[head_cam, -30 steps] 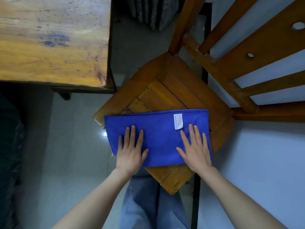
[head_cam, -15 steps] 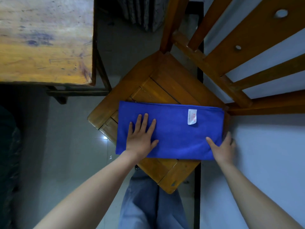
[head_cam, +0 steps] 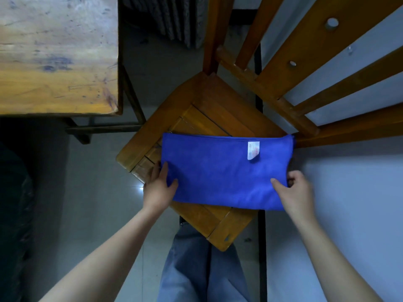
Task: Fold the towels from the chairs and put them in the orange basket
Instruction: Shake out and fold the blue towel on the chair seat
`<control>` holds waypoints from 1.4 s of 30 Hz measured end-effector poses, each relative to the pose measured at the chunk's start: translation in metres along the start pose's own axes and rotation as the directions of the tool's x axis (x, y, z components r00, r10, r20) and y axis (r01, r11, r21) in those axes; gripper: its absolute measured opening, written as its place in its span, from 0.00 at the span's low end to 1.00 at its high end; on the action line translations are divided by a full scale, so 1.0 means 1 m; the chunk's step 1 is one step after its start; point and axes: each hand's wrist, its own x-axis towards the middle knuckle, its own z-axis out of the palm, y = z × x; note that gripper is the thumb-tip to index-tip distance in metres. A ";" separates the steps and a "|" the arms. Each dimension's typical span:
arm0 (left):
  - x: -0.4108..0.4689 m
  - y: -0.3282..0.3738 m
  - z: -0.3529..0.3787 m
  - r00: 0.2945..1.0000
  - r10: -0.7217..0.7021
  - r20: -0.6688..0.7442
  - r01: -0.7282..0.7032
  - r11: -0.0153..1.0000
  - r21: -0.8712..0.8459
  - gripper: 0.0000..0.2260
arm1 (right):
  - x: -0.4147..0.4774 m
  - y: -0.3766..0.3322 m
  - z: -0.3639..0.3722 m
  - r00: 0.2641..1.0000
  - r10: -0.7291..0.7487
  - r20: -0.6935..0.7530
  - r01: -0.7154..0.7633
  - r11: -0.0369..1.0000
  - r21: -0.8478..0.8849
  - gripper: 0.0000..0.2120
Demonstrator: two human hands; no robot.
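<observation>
two bare hands grip one blue towel (head_cam: 218,173) in the head view, which looks straight down. the towel lies folded into a wide flat rectangle across the near part of a wooden chair seat (head_cam: 218,118), long sides running left to right, and its right end reaches past the seat toward a pale surface (head_cam: 349,192) on that side. a small white label (head_cam: 253,150) sits on top of the cloth near the far right corner. the left hand (head_cam: 158,190) pinches the towel's left edge close to the near corner: the thumb lies on top of the cloth, and the fingers run along the edge over the seat slats. the right hand (head_cam: 294,195) grasps the right end close to its near corner, thumb pressed on top and the other fingers curled round the edge. the seat is turned cornerwise, one corner pointing at the person's legs in blue jeans (head_cam: 196,269) below. the slatted chair back (head_cam: 305,62) rises at the upper right. a worn wooden table (head_cam: 54,57) fills the upper left, apart from the chair, with grey floor (head_cam: 98,192) between them. a dark shape at the far left is too dim to make out.
</observation>
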 end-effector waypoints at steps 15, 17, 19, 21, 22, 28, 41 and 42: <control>0.010 -0.004 -0.025 0.986 -0.162 0.043 0.148 0.726 -0.672 0.16 | -0.066 -0.101 0.129 0.875 -0.168 0.454 0.267 0.950 -0.163 0.10; 0.012 -0.008 -0.025 0.986 -0.157 0.054 0.151 0.717 -0.680 0.16 | -0.067 -0.104 0.136 0.871 -0.178 0.459 0.279 0.946 -0.163 0.11; 0.014 -0.010 -0.024 0.983 -0.172 0.068 0.170 0.696 -0.698 0.15 | -0.067 -0.106 0.140 0.870 -0.186 0.457 0.282 0.948 -0.149 0.12; 0.016 -0.012 -0.024 0.982 -0.176 0.069 0.173 0.691 -0.702 0.15 | -0.066 -0.107 0.143 0.866 -0.196 0.460 0.289 0.947 -0.140 0.12; 0.017 -0.013 -0.023 0.983 -0.173 0.067 0.170 0.693 -0.700 0.15 | -0.065 -0.107 0.145 0.861 -0.205 0.466 0.301 0.943 -0.140 0.11; 0.018 -0.015 -0.023 0.986 -0.151 0.072 0.155 0.667 -0.728 0.13 | -0.062 -0.099 0.153 0.761 -0.311 0.569 0.431 0.898 -0.085 0.11; 0.021 0.013 -0.014 0.911 0.282 -0.302 -0.231 0.953 0.194 0.25 | -0.014 -0.046 0.134 0.662 -0.703 0.260 0.702 0.460 -0.544 0.24; 0.025 0.015 -0.008 0.864 0.416 -0.283 -0.314 0.886 0.342 0.25 | -0.006 -0.041 0.136 0.632 -0.709 0.313 0.721 0.391 -0.572 0.28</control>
